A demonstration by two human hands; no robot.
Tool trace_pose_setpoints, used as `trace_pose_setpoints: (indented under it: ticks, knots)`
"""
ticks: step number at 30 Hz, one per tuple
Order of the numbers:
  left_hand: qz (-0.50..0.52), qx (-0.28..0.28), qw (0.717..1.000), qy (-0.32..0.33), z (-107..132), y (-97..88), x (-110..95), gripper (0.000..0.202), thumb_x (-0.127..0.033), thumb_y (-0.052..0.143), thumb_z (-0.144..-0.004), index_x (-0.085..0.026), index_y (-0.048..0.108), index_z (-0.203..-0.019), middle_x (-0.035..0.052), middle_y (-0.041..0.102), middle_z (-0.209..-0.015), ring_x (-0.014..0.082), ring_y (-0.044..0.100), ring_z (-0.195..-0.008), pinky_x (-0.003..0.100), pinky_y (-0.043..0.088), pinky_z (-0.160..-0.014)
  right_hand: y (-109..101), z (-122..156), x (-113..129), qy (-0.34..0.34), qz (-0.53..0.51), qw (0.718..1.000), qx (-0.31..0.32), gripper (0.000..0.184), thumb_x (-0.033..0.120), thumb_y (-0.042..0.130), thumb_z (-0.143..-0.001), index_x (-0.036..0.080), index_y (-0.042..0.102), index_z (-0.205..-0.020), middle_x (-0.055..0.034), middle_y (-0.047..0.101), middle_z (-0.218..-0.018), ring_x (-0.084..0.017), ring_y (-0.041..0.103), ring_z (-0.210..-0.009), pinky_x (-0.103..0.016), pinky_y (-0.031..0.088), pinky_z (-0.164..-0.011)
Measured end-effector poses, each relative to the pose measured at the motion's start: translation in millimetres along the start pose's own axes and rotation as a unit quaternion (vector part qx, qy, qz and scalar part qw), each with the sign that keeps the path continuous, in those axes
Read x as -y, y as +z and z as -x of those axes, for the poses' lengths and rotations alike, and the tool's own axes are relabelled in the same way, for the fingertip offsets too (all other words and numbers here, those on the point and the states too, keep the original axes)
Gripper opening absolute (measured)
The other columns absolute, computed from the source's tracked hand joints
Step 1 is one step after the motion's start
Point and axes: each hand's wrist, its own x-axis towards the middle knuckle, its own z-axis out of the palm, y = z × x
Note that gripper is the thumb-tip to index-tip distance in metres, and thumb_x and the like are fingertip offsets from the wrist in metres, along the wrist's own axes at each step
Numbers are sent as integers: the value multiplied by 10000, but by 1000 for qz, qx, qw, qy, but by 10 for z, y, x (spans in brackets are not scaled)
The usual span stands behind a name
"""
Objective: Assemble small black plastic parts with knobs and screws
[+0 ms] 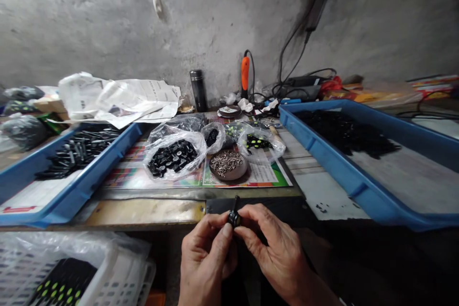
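left hand [206, 258]: clamped on small black stemmed part [234, 218] | right hand [276, 253]: clamped on it too | long axis: near-upright | stem: points up, away from the person

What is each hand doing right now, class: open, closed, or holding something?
Left hand: closed, holding a small black part.
Right hand: closed, holding the same part.

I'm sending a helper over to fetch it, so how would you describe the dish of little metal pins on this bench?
Find the two blue plastic trays on the bench, then the printed mat between them. Near the mat's front edge sits a shallow round brown dish heaped with small silvery pins. Its loose metal load sets it apart from the clear plastic bags of black parts beside it.
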Motion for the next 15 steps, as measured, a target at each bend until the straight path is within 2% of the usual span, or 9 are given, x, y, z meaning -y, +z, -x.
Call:
trace_pose_setpoints:
  ticks: [5,11,15]
  knots:
    - [11,-37,999,-4,10,21,5,369,-459,863,-725,-143,731,-861,-61,464,-503,32,361,-416,115,275,-397,34,-21,-36,-12,13,1000,2,274,394,419,-1110,174,555,-1020,-4,645,-824,-116,672,-697,-194,523,-637]
    - [21,-46,999,-16,9,38,-3,393,-474,887,-683,-147,736,-842,-55,467,-502,34,364,-407,115,263,-388,100,-22,-61,-48,73,996,-8,296,370,374,-1122,169,526,-967,9,594,-729,-125,621,-576,-238,468,-547]
    - [35,-65,997,-16,30,52,-31,386,-463,892,-680,-142,743,-834,-56,458,-499,29,355,-419,111,267,-403,137,-42,-25,-23,64,997,-39,292,415,374,-1117,177,508,-1016,16,602,-744,-112,618,-572,-209,481,-556]
